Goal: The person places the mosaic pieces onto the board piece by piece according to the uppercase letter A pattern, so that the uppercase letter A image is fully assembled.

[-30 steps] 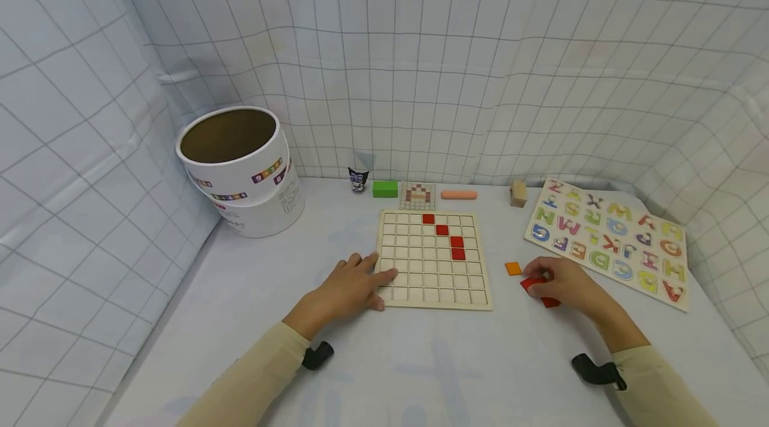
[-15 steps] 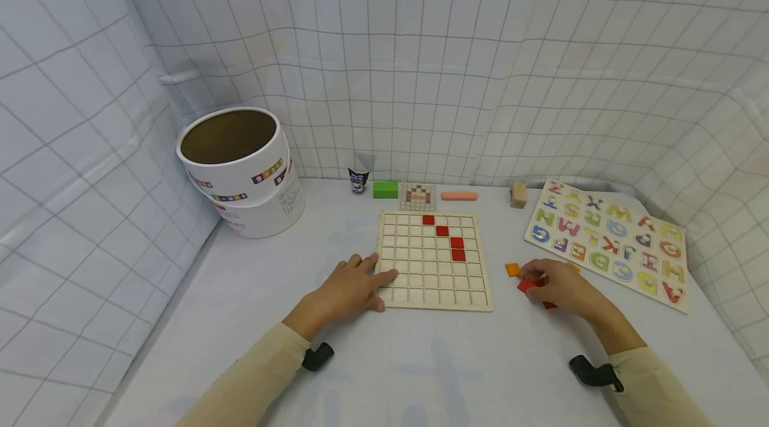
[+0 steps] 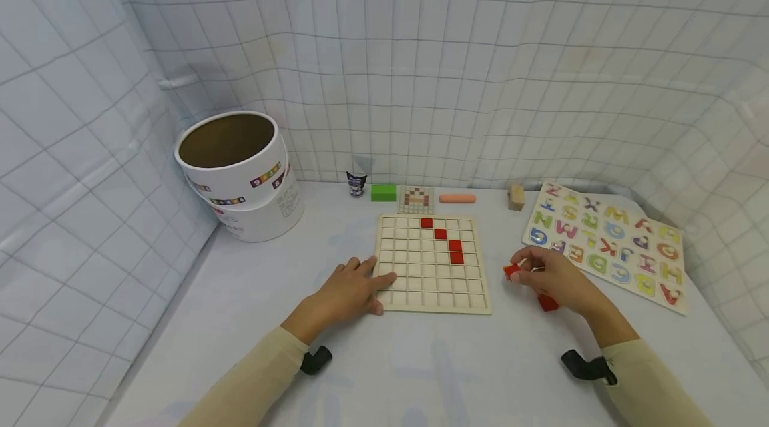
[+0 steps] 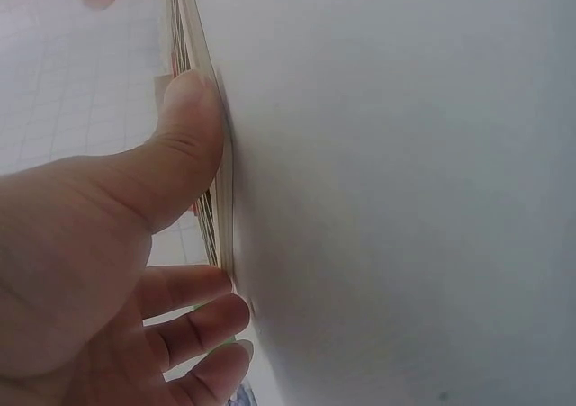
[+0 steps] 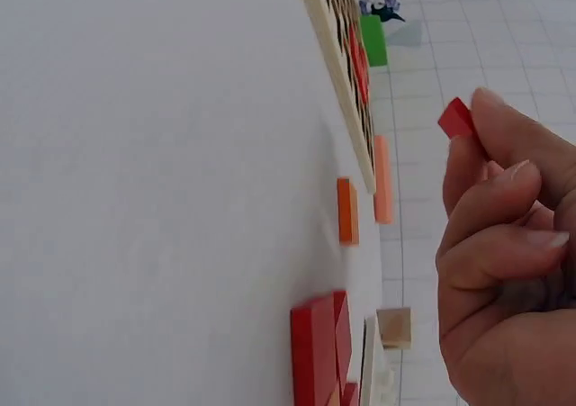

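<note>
Between thumb and forefinger my right hand (image 3: pixel 555 280) pinches a small red square tile (image 5: pixel 457 118), raised off the table. Below it in the right wrist view lie an orange tile (image 5: pixel 347 212) and a cluster of red tiles (image 5: pixel 313 347); part of that red group (image 3: pixel 547 302) shows under the hand in the head view. My left hand (image 3: pixel 345 290) rests, fingers spread, at the left edge of a wooden grid board (image 3: pixel 438 311). Its thumb (image 4: pixel 193 109) lies along the board's edge. Several red tiles (image 3: pixel 456 251) sit in the upper right cells in a stepped line.
Behind the board stand a small figurine (image 3: pixel 356 184), a green block (image 3: pixel 383 193), a pattern card (image 3: pixel 416 200), a peach-coloured stick (image 3: pixel 457 199) and a wooden block (image 3: pixel 516 197). At right lies an alphabet puzzle board (image 3: pixel 607 243); at left a white bucket (image 3: pixel 264 217).
My right hand has lifted the red tile from beside the other red ones and shifted slightly left, over the orange tile's spot. My left hand stays at the board.
</note>
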### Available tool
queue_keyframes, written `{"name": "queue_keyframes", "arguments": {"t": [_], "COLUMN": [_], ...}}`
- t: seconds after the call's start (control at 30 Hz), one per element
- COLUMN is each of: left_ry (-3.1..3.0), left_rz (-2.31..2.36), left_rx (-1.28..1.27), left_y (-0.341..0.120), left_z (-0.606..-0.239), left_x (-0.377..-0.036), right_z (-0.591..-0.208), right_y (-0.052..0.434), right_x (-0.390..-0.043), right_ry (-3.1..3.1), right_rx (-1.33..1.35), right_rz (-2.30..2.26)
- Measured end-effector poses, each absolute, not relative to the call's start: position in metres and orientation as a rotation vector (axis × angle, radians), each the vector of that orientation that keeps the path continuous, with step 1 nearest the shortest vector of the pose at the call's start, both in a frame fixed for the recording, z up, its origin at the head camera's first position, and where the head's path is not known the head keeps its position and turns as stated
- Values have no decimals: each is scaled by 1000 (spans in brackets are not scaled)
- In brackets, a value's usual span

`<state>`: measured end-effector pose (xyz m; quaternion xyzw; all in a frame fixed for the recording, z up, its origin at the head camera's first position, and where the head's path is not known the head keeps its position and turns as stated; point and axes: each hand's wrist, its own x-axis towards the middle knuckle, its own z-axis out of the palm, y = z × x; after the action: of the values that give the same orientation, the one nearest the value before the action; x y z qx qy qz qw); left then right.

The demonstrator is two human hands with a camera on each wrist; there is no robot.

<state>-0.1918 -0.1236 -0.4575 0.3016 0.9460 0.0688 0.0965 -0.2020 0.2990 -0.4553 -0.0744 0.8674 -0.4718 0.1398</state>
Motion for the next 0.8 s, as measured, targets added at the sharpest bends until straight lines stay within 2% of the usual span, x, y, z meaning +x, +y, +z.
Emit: {"name": "queue_keyframes", "arguments": {"t": [0.2, 0.5, 0.8], "left_ry": [2813, 2810, 2806], "left_rz": [188, 173, 220], "left_rx": [871, 905, 902], "left_y": [-126, -124, -127], "left_z": [-456, -461, -461], "left_x": [-190, -191, -192], "right_z": [-458, -470, -469], "right_y": [256, 212, 197], "right_x": [-221, -229, -230], "right_ry": [2307, 2458, 2575], "right_rx": [-166, -227, -272], "right_rz": [-1576, -1297, -1143]}}
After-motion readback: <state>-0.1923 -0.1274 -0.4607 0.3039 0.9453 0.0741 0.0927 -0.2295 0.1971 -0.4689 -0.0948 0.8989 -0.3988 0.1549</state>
